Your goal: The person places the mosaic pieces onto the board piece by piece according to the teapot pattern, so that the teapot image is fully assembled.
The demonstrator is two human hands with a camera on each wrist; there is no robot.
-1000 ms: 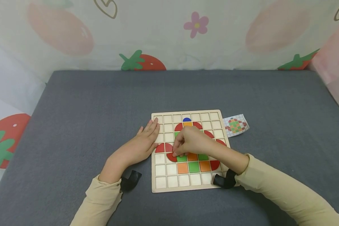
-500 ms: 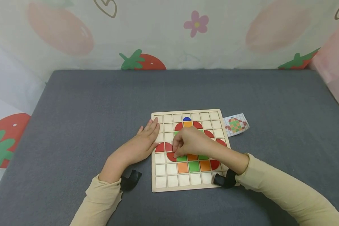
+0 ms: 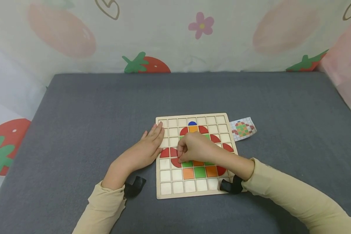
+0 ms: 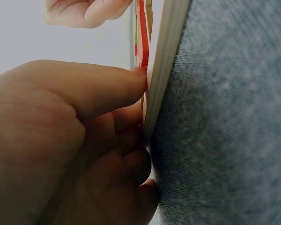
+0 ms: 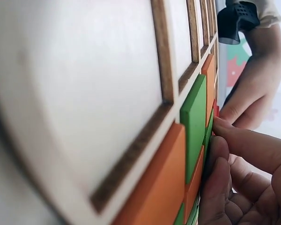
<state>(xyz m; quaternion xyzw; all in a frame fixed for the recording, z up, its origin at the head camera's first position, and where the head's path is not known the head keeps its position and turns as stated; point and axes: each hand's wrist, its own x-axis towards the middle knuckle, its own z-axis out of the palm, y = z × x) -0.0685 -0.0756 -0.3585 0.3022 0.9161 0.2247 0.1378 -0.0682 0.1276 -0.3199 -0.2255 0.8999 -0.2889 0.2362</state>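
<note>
A square wooden grid board point(image 3: 179, 196) lies on the grey table, partly filled with coloured tiles. Over its left edge, my left hand point(image 3: 141, 151) rests with fingers extended; its thumb touches the edge in the left wrist view. My right hand point(image 3: 197, 148) reaches over the middle with curled fingers. Its thumb and fingertips are at a red quarter-circle tile point(image 3: 175, 162), whose right part they cover. Orange square tiles point(image 3: 188, 173) and green square tiles point(image 3: 200, 172) sit in cells below the hand. A blue half-circle tile point(image 3: 192, 123) is in the top row. The right hand hides several central cells.
A printed pattern card point(image 3: 242, 129) lies against the board's right edge. Black camera mounts point(image 3: 135, 187) are on both wrists, the right one above the board's lower right corner. Behind the table point(image 3: 111, 97) hangs a strawberry-patterned cloth point(image 3: 228, 35).
The right thumb has shifted slightly at the red quarter-circle tile, which now sits a little further left in its cell. The left hand stays in place on the board.
</note>
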